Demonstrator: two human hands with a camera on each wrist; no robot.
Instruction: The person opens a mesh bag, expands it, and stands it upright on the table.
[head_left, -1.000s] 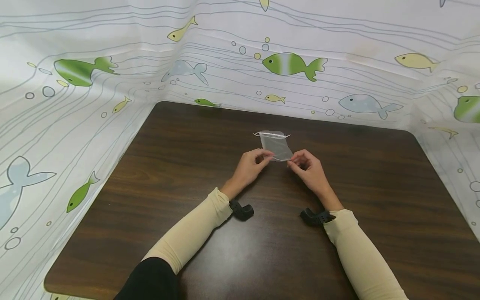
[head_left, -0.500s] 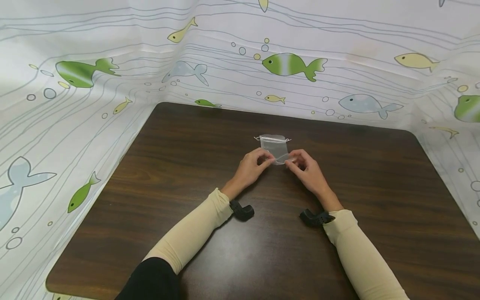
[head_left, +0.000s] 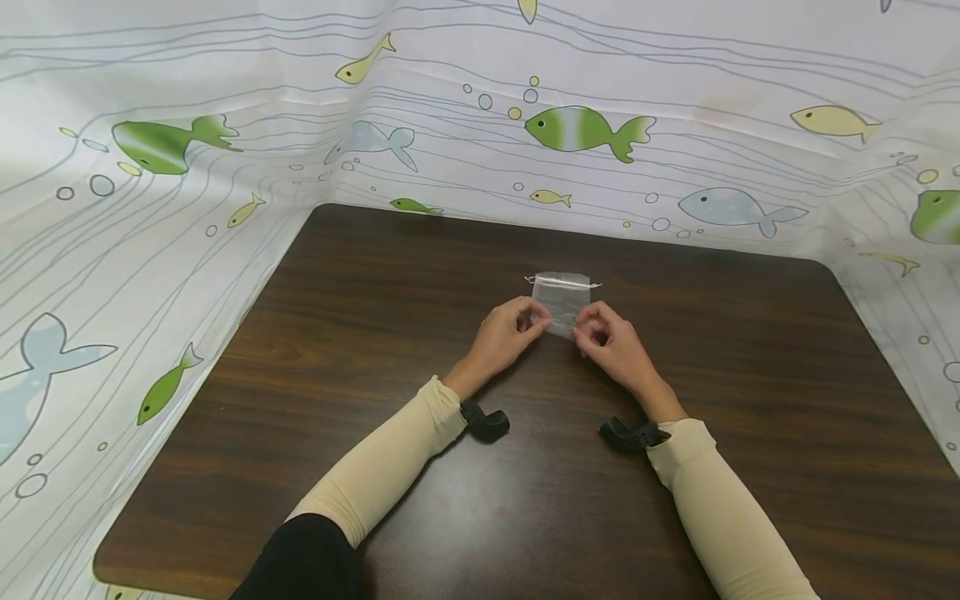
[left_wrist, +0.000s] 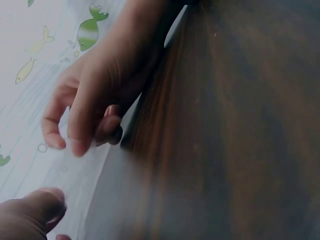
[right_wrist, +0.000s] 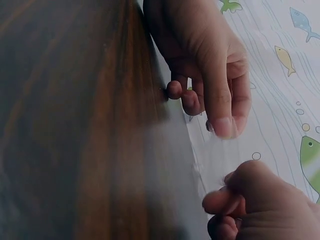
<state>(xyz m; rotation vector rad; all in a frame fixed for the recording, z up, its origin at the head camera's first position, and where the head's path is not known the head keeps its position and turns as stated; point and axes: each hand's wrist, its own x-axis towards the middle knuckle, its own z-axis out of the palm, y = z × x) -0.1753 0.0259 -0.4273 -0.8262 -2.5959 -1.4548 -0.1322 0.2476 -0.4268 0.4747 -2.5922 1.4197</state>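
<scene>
Head view puts the sheer drawstring pouch [head_left: 562, 300] between your hands, toward the far side of the wood-grain surface [head_left: 412, 267]. Your left hand [head_left: 510, 330] pinches its near left part between thumb and fingertips; your right hand [head_left: 613, 342] pinches near its right bottom corner. Whether the pouch is lifted, you cannot tell. The thin fabric could slide from either grip if your fingertips catch only its margin, and pulling unevenly would probably skew or crease it. Its mouth, with the white drawcord [head_left: 564, 283], points away from you, toward the fish-print sheet [head_left: 465, 158]. The mouth-to-base line runs roughly straight away from you; foreshortening hides whether that is the long axis.
</scene>
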